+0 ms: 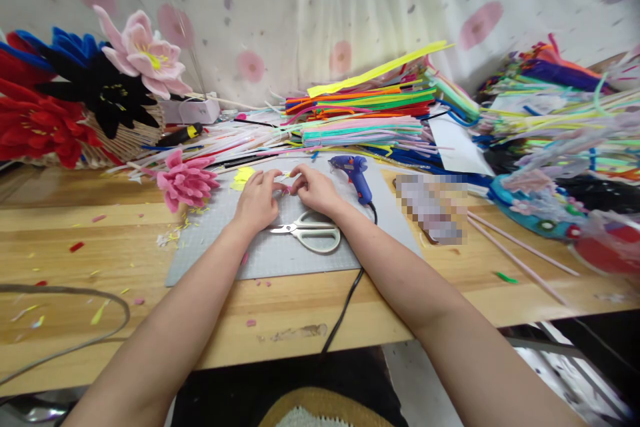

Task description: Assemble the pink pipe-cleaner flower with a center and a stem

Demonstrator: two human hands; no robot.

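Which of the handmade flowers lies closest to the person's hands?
The small pink flower lying on the table at the grey mat's left edge, beside the left hand. The larger pink, black, blue and red ones sit farther away, in the basket.

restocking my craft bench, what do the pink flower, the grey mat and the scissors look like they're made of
Pink fuzzy flower: probably chenille pipe cleaner, given its furry matte petals, like the coloured stems piled behind.
Flat grey cutting mat: looks like soft matte vinyl or rubber; a faint grid is printed on it.
Pale-handled scissors: shiny metal blades, smooth cream handles, likely plastic.
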